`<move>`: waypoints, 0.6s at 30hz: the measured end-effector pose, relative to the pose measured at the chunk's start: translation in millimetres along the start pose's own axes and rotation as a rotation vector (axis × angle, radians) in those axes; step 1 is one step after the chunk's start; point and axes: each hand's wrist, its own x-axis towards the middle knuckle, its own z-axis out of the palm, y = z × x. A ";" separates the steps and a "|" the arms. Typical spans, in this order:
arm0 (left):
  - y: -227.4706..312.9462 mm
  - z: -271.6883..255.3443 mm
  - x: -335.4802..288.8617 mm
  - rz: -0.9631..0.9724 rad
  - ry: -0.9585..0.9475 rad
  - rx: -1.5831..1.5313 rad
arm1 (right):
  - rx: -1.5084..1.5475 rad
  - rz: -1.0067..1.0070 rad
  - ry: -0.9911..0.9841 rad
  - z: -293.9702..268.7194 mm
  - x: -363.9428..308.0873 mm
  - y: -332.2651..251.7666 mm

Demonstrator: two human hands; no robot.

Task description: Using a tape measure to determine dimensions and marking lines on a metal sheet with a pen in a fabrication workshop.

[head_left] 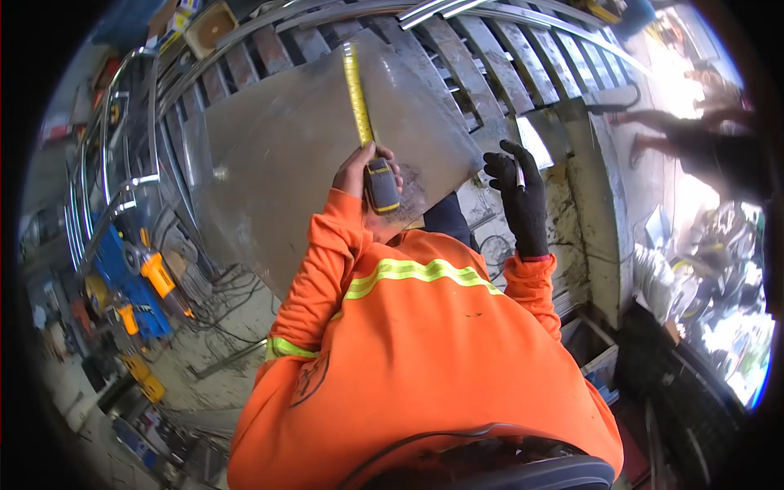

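My bare left hand (pixel 353 174) is wrapped round a grey and yellow tape measure (pixel 382 189). Its yellow blade (pixel 356 94) is pulled out and runs away from me over a large flat metal sheet (pixel 269 163), reaching toward the sheet's far corner. To the right, just off the sheet's edge, my right hand (pixel 527 200) wears a black glove and is raised. A slim white marker-like stick (pixel 520 175) shows between its bent fingers; its exact kind is hard to make out.
Under the sheet lies a slatted metal bench (pixel 465 69), with bright metal bars (pixel 441 11) at its far edge. Bent shiny tubing (pixel 104 139) stands at left, near yellow power tools (pixel 157 275) and cables. A person (pixel 719 151) is at far right, above piled scrap (pixel 702 278).
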 end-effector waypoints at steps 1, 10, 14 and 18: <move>2.6 6.9 -4.2 -0.020 0.016 -0.141 | -0.110 -0.074 0.010 0.6 6.1 0.3; 3.9 -59.9 -43.8 0.323 0.410 0.156 | -0.705 -0.354 -0.178 23.0 30.3 8.2; 2.3 -81.8 -102.9 0.344 0.607 0.084 | -0.700 -0.227 -0.180 30.0 30.2 14.4; -16.1 -119.6 -149.7 0.333 0.780 0.228 | -0.648 -0.157 -0.200 27.3 13.1 28.7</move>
